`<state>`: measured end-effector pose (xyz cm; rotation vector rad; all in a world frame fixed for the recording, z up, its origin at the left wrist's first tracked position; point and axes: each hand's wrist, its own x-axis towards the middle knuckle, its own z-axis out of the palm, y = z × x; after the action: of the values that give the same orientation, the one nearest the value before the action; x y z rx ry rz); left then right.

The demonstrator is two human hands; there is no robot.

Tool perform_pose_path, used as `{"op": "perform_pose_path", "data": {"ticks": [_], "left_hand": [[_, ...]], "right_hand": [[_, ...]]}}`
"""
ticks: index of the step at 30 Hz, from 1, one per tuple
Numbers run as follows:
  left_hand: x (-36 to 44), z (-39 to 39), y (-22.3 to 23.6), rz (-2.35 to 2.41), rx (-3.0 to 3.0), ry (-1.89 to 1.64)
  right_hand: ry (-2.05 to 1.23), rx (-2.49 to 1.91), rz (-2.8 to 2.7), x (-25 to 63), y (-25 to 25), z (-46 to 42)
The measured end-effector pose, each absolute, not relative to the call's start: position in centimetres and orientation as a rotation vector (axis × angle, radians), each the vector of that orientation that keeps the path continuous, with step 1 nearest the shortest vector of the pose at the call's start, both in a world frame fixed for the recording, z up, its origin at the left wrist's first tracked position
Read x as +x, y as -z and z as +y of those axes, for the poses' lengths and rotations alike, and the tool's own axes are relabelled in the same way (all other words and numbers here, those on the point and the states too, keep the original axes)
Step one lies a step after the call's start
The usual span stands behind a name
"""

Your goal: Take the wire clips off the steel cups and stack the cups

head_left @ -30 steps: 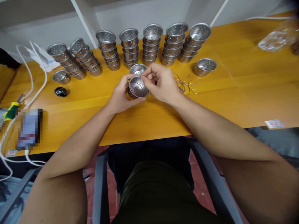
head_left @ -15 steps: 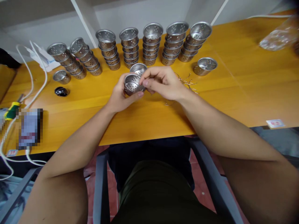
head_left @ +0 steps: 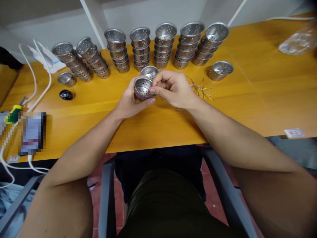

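My left hand (head_left: 130,102) cups a small perforated metal cup (head_left: 143,88) just above the orange table (head_left: 158,122), its open mouth facing me. My right hand (head_left: 173,88) has its fingers curled and pinched at the cup's right rim; what they pinch is too small to make out. A second loose cup (head_left: 149,71) stands right behind the hands. A pile of thin wire rings (head_left: 199,88) lies to the right of my right hand.
Several stacks of the same cups (head_left: 163,46) line the table's back. Single cups stand at right (head_left: 220,70) and left (head_left: 65,78). A black knob (head_left: 65,95), white cables (head_left: 32,76), a screwdriver (head_left: 13,111) and a plastic bag (head_left: 297,41) are also there.
The cup in my left hand has tipped from lying over to a more upright pose and risen slightly. My right fingers have stayed at its rim, curling lower.
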<state>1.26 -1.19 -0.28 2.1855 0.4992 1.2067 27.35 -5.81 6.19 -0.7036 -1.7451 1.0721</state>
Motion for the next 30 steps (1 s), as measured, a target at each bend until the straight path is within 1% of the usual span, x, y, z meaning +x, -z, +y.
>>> {"op": "perform_pose_path", "data": {"ticks": [5, 10, 12, 15, 18, 22, 27, 30], "left_hand": [[1.4, -1.7, -0.2, 0.552, 2.187, -1.205], [1.4, -1.7, -0.4, 0.43, 2.219, -1.244], [1.5, -1.8, -0.5, 0.456, 2.205, -1.246], [1.6, -2.0, -0.5, 0.558, 2.173, -1.233], [1.5, -1.6, -0.3, 0.561, 2.171, -1.27], [1.0, -0.3, 0.5, 0.543, 2.167, -1.323], [0.8, 0.3, 1.2, 0.463, 2.164, -1.356], [1.1, -0.2, 1.0, 0.504, 2.161, -1.347]], "right_hand": [[-1.074, -0.704, -1.741, 27.3, -6.2, -5.9], [-1.067, -0.683, -1.757, 27.3, -6.3, -6.0], [-1.054, -0.686, -1.77, 27.3, -6.3, -6.0], [-0.982, -0.721, -1.767, 27.5, -6.5, -6.2], [-0.841, -0.76, -1.751, 27.9, -7.0, -6.4], [-0.655, -0.754, -1.871, 28.8, -7.8, -6.6], [-0.634, -0.729, -2.007, 29.1, -7.3, -6.4], [-0.626, -0.679, -2.087, 28.9, -6.6, -6.3]]}}
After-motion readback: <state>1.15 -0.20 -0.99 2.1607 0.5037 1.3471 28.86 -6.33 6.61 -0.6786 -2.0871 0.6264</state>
